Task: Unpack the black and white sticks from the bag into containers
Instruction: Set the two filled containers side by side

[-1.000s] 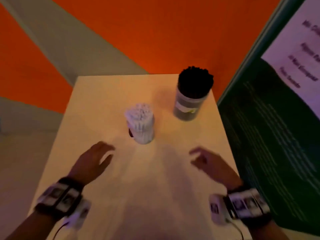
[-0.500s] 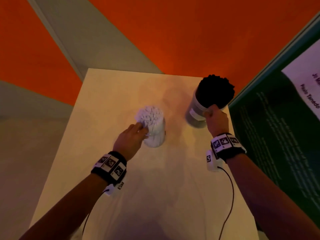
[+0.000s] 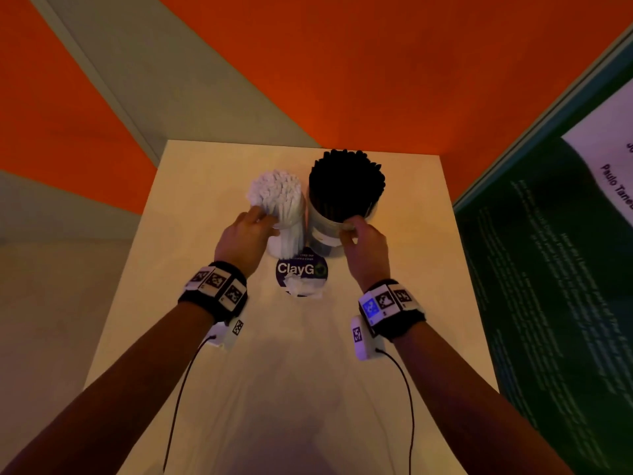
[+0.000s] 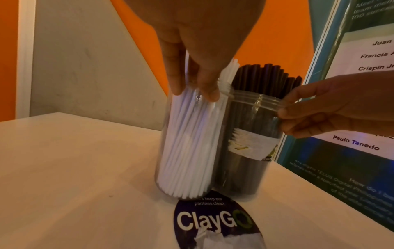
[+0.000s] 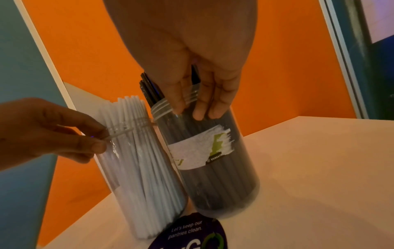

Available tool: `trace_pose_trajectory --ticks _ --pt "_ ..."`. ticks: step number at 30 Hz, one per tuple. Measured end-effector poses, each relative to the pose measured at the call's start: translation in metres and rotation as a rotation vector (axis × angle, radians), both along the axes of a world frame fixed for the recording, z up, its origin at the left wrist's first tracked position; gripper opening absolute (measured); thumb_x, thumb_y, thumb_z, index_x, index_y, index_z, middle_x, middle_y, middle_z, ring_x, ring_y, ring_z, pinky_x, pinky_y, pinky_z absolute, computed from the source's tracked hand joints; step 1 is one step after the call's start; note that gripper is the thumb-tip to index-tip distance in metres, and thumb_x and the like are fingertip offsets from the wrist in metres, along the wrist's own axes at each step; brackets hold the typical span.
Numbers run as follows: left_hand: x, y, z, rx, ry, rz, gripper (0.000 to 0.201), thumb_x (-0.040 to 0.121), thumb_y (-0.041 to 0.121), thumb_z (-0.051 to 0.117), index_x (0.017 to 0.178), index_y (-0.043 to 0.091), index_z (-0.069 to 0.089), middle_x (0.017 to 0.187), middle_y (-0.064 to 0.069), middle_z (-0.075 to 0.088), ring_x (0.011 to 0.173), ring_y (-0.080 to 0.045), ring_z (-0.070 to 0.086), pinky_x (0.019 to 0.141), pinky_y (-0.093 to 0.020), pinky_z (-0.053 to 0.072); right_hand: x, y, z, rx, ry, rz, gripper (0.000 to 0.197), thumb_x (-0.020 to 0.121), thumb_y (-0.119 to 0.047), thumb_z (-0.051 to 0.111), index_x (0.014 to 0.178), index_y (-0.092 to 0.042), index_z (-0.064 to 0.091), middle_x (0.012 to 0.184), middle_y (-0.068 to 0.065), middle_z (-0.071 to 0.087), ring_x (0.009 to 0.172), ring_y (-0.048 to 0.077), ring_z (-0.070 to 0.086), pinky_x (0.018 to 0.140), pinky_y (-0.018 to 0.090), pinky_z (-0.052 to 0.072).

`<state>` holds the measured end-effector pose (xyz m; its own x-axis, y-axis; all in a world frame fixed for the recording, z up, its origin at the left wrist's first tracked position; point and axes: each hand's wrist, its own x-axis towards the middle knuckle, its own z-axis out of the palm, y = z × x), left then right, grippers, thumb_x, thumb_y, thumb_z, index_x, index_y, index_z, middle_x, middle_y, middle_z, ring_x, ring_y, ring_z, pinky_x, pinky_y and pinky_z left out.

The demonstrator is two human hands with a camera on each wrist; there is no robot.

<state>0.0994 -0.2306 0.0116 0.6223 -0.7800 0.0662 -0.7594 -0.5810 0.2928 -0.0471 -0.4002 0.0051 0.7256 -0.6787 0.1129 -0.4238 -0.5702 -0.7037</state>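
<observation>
Fingers of the left hand (image 3: 245,240) pinch the clear plastic jar of white sticks (image 3: 286,214), touching the right hand's (image 3: 366,246) clear labelled jar of black sticks (image 3: 339,207), behind the round purple sticker (image 3: 301,270) on the pale worktop (image 3: 205,269).

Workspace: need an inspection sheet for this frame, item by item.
Surface: pale beige tabletop, round purple ClayGo sticker stuck on it.
Job's things: clear plastic jar of white sticks and clear labelled jar of black sticks, upright, side by side behind the sticker; no bag seen.
Clutter: nothing seen.
Grippers: left hand grips the white-stick jar near its rim; right hand grips the black-stick jar's rim.
Cables: thin black wire hangs from each wrist unit.
Surroundings: orange and grey wall; dark green printed poster at right.
</observation>
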Motion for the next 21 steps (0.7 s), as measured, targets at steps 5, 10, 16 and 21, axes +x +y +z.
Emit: trace_pose_trajectory --ticks 5,10,16,21 --pt "0.001 0.000 -0.012 0.025 0.020 0.010 0.023 0.088 0.009 0.062 0.111 0.009 0.065 0.114 -0.014 0.056 0.096 -0.038 0.056 0.070 -0.046 0.051 0.001 -0.001 -0.003 0.013 -0.043 0.011 0.017 0.092 -0.016 0.059 0.101 -0.004 0.066 0.088 0.017 0.071 0.082 0.031 0.065 0.064 0.026 0.039" --pt "0.003 -0.002 -0.015 0.018 0.042 0.028 0.024 0.091 0.013 0.060 0.114 0.010 0.065 0.117 -0.014 0.055 0.097 -0.038 0.055 0.072 -0.045 0.049 0.001 0.000 -0.005 0.003 -0.055 0.014 0.017 0.093 -0.016 0.058 0.102 -0.004 0.065 0.089 0.016 0.071 0.083 0.031 0.065 0.065 0.026 0.040" --pt "0.007 0.002 -0.014 -0.045 0.079 0.041 0.035 0.093 0.024 0.057 0.127 0.014 0.056 0.132 -0.009 0.054 0.108 -0.035 0.057 0.082 -0.044 0.049 -0.005 0.011 -0.007 -0.005 -0.119 0.021 0.019 0.094 -0.012 0.055 0.112 -0.007 0.061 0.093 0.012 0.070 0.086 0.027 0.065 0.067 0.023 0.043" --pt "0.002 0.005 -0.014 -0.166 0.009 0.024 0.025 0.092 0.015 0.060 0.116 0.008 0.065 0.128 -0.012 0.060 0.093 -0.038 0.067 0.070 -0.047 0.054 -0.005 0.011 -0.007 -0.005 -0.125 0.017 0.018 0.094 -0.011 0.054 0.110 -0.007 0.060 0.092 0.012 0.071 0.084 0.028 0.065 0.068 0.031 0.048"
